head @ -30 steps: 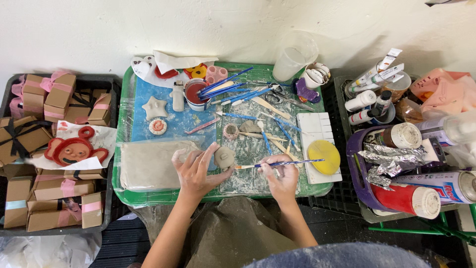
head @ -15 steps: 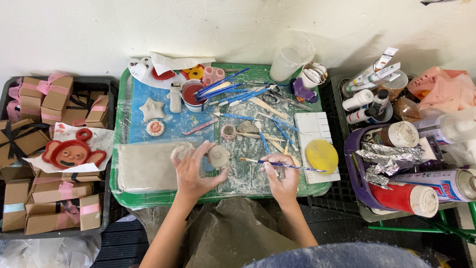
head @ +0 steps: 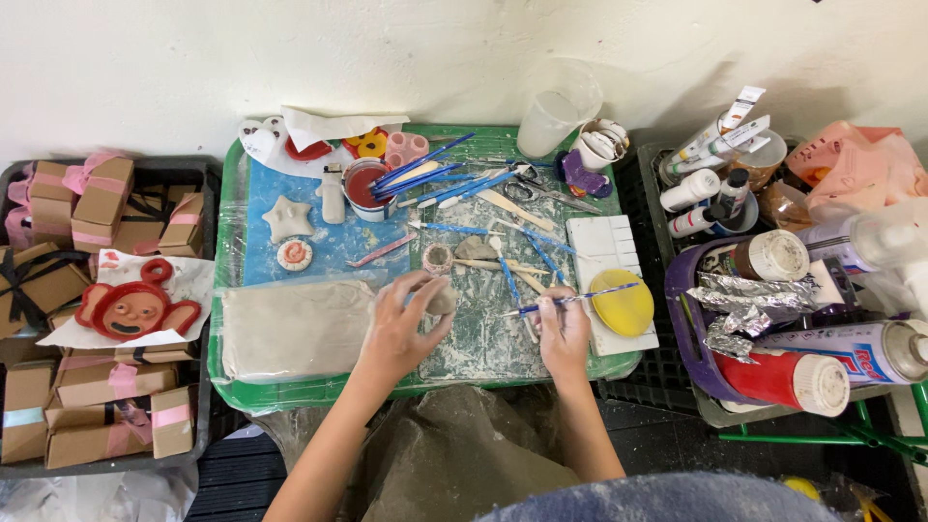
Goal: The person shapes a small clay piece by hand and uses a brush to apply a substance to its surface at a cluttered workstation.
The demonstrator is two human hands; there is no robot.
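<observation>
1. Head view: a small lump of clay (head: pixel 441 298) sits near the middle of the green tray (head: pixel 228 290), cupped in the left hand (head: pixel 401 324), whose fingers curl closed around it just above the floury mat.
2. The right hand (head: pixel 564 329) is closed in a pinch on a thin blue-handled tool (head: pixel 570 301), which points out to the right over the edge of the yellow disc (head: pixel 622 302), well apart from the lump.
3. Just left of the left hand lies a flat slab of clay (head: pixel 295 329); above the hands lie a small clay ring (head: pixel 438 257), a grey scrap and a scatter of blue tools (head: pixel 435 172) and wooden sticks.
4. Risk, as I judge it: the soft lump could be dented or squashed if the left fingers press harder, and the tool's far end could knock the yellow disc or the white palette (head: pixel 604 253) if the wrist swings.
5. A forearm sliding left could mark the slab.
6. Open room is slim: the bare floury patch between the two hands is the only free spot. The tray's near rim lies just under the wrists, and bottles and tubes crowd the basket (head: pixel 688 338) to the right, with cardboard boxes (head: pixel 97 382) to the left.
</observation>
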